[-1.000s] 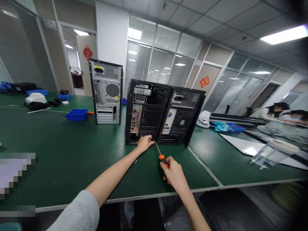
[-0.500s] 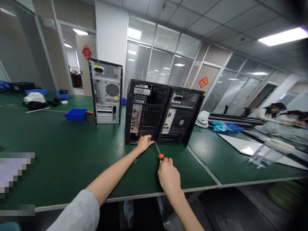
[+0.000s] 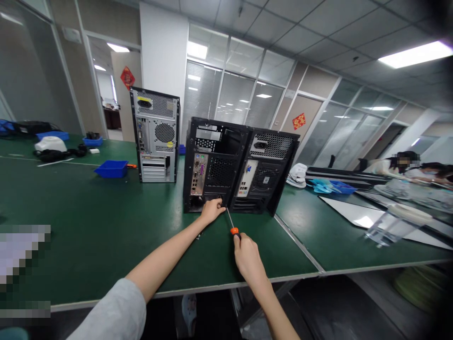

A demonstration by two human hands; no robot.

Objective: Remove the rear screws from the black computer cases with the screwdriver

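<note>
Two black computer cases stand side by side with their backs toward me, the left case [image 3: 216, 163] and the right case [image 3: 268, 172]. My right hand [image 3: 248, 257] is closed around the black and orange handle of a screwdriver [image 3: 234, 231]. Its thin metal shaft points up and left, the tip at the lower right corner of the left case's back. My left hand [image 3: 212, 210] is closed at the bottom of that same case, thumb beside the screwdriver tip. What its curled fingers grip is hidden.
A taller silver-backed computer case [image 3: 159, 137] stands behind to the left, near a blue bin [image 3: 111, 169]. A clear plastic container [image 3: 398, 226] and white panels lie right. People sit at the far right. The green table [image 3: 123, 226] has a metal seam right of the cases.
My right hand has shifted its grip, turning about the screwdriver handle; the handle has moved slightly left. My left hand stays at the case.
</note>
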